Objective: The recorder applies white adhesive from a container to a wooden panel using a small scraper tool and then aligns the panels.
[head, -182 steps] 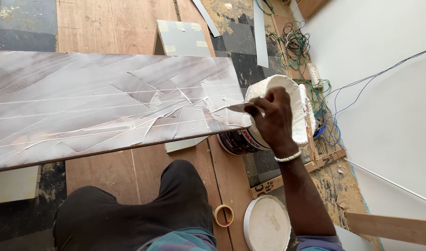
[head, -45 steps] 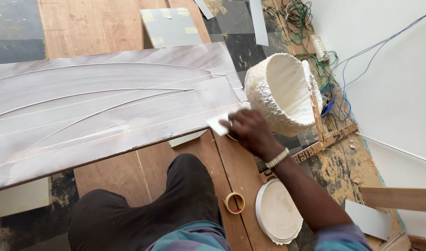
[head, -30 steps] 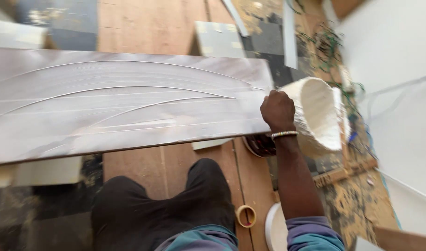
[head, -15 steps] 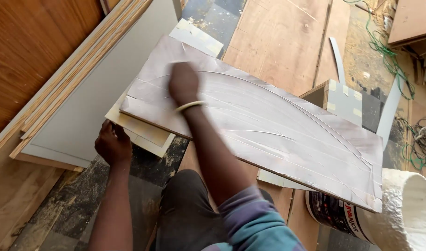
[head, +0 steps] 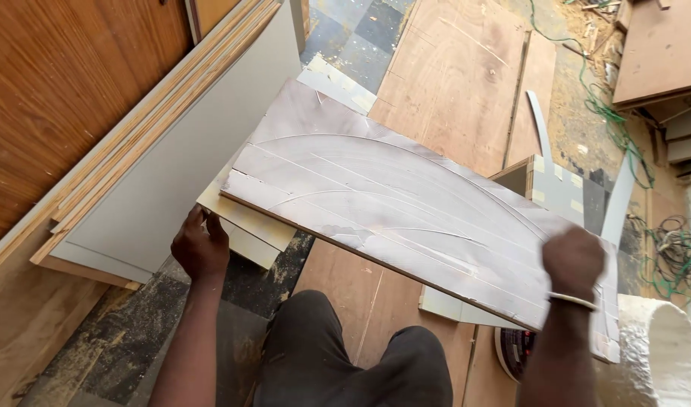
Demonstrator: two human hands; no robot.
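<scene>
A long board (head: 406, 218) lies slantwise across the middle of the view, its left end near the stacked panels (head: 157, 166) and its right end near the bucket (head: 654, 354). Its whole top face is covered in a thin whitish coat of filler, with curved sweep marks and a few fine straight ridges running along its length — so the spreading looks largely done, judging by how evenly the coat reaches both ends and both edges. What seems left is smoothing: the ridges and the streaky patch near the middle of the near edge are not yet flat.

The left hand (head: 201, 247) is at the board's near left corner, fingers curled against the pale offcuts (head: 244, 222) that lie under that end; whether it grips the board's edge or only steadies the offcuts cannot be told. The right hand (head: 573, 260) rests on the board's right end, closed into a fist, a white band at the wrist. Its back faces the camera, so whatever it may hold is hidden.

The bucket, crusted white, stands at the near right, just beside the board's end. Green cable (head: 624, 128) trails over the floor far right.
</scene>
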